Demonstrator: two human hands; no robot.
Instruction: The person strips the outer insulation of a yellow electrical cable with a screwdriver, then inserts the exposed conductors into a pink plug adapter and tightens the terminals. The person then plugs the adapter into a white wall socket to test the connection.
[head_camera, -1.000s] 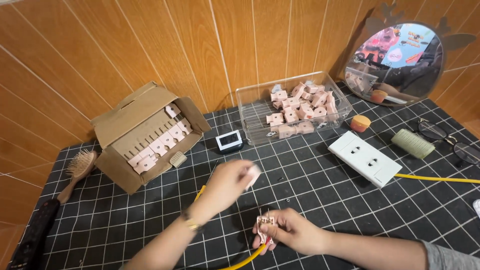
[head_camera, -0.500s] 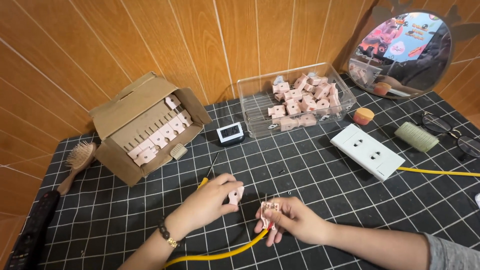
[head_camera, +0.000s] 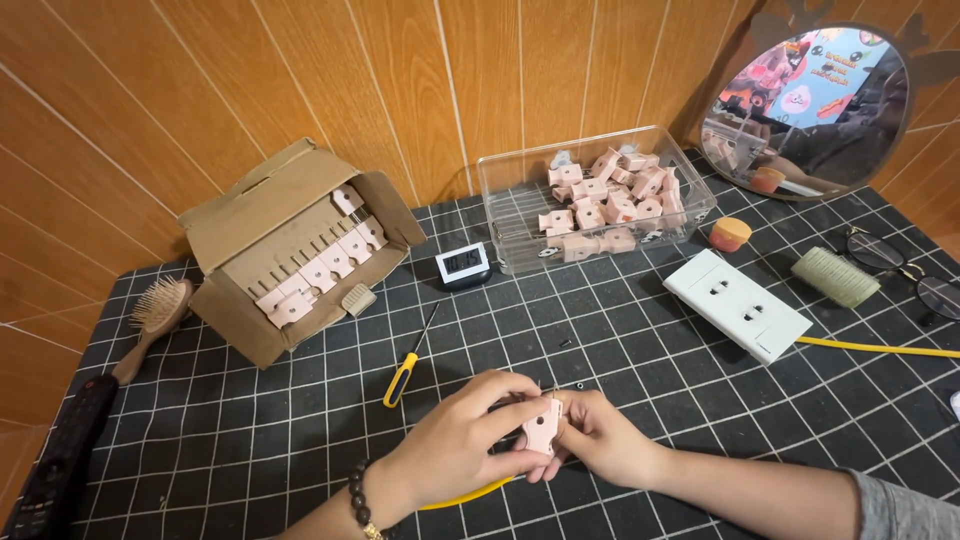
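Fingers of the left hand (head_camera: 455, 445) and right hand (head_camera: 600, 440) are clamped together on one small pink plug piece (head_camera: 543, 428), held above the surface (head_camera: 250, 440) near its front edge, a yellow-handled screwdriver (head_camera: 408, 362) lying just beside the left hand

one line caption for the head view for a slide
Both hands, left hand and right hand, hold a small pink plastic plug part over a black gridded mat near a yellow-handled screwdriver.
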